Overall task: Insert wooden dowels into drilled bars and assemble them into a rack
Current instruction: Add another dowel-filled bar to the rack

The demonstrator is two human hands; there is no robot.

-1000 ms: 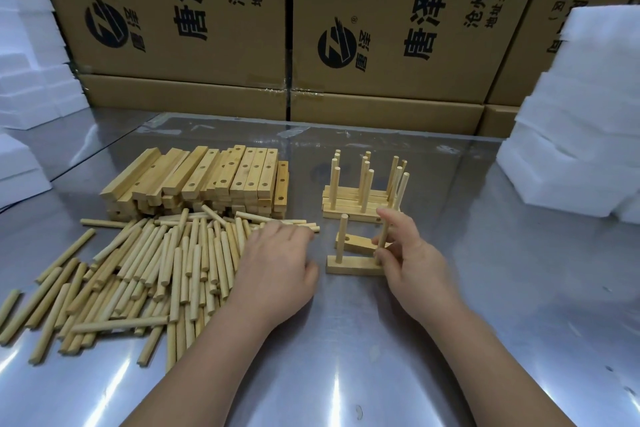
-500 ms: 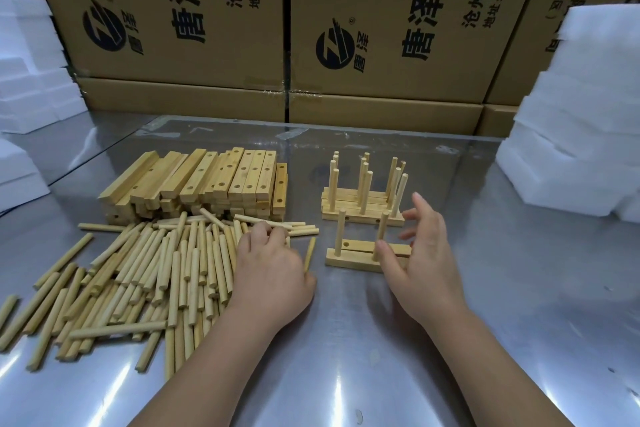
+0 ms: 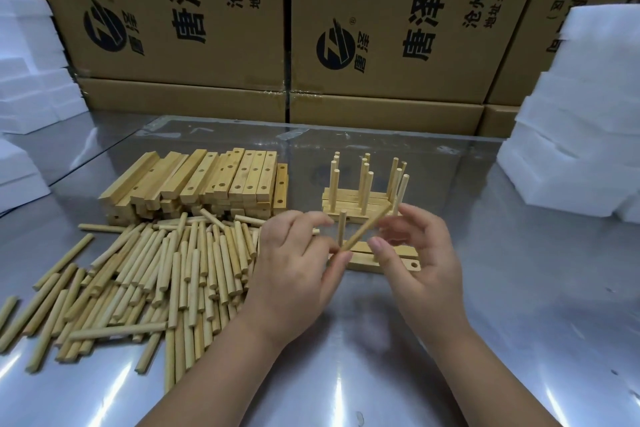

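Note:
My left hand pinches the lower end of a loose wooden dowel that slants up to the right. My right hand is open around its upper end, fingertips close to it. Right behind the hands lies a drilled bar pair on the steel table; one dowel stands upright in it, and an empty hole shows at its right end. Further back stands a finished rack with several upright dowels. A heap of loose dowels lies to the left, with a stack of drilled bars behind it.
Printed cardboard boxes wall off the back of the table. White foam blocks are stacked at the right and at the left. Bare steel table stretches to the right and in front of the hands.
My left hand picked a dowel from the heap and carried it right, up over the bar. My right hand let go of the bar's dowel and opened toward the new one.

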